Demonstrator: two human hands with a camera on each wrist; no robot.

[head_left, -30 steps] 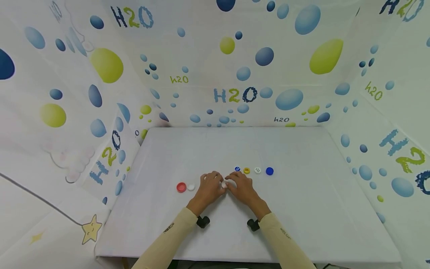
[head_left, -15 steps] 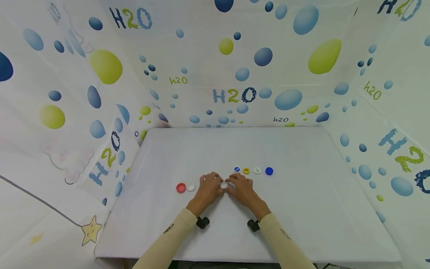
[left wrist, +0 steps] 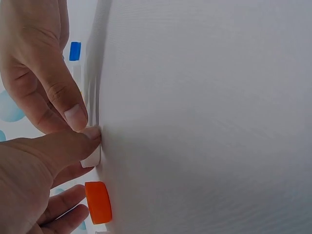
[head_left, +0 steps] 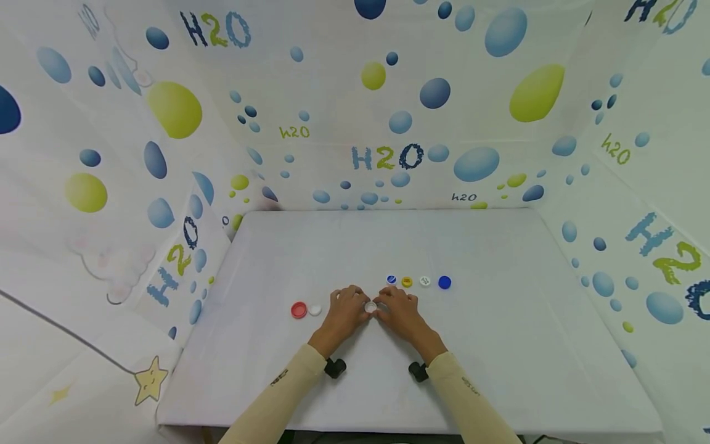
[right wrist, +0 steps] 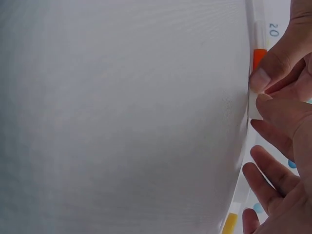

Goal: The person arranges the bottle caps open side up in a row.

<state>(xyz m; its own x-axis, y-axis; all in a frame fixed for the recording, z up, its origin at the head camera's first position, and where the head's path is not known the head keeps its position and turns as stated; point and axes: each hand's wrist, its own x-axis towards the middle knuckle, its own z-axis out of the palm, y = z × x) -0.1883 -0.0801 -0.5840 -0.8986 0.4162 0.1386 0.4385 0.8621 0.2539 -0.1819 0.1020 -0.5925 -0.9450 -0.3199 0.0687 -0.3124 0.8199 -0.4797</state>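
Observation:
In the head view, my left hand (head_left: 347, 313) and right hand (head_left: 398, 310) meet at a small white bottle cap (head_left: 370, 306) at the middle of the table. Both hands pinch it from opposite sides with thumb and fingers. The left wrist view has the white cap (left wrist: 91, 159) low against the white cloth, with the left thumb on its side and the right thumb just above. From the right wrist, the cap (right wrist: 254, 108) shows between the two thumbs. My other right fingers spread loosely, away from the cap.
On the white table (head_left: 499, 364), a red cap (head_left: 299, 309) and a white cap (head_left: 315, 310) lie left of my hands. Behind the right hand runs a row: a blue-and-white cap (head_left: 391, 280), a yellow cap (head_left: 407, 282), a white cap (head_left: 424, 281) and a blue cap (head_left: 444, 282).
One second ago a fingertip covered part of the held white cap; now its round face shows between the fingers. Both hands stay almost in place, and the other caps have not moved.

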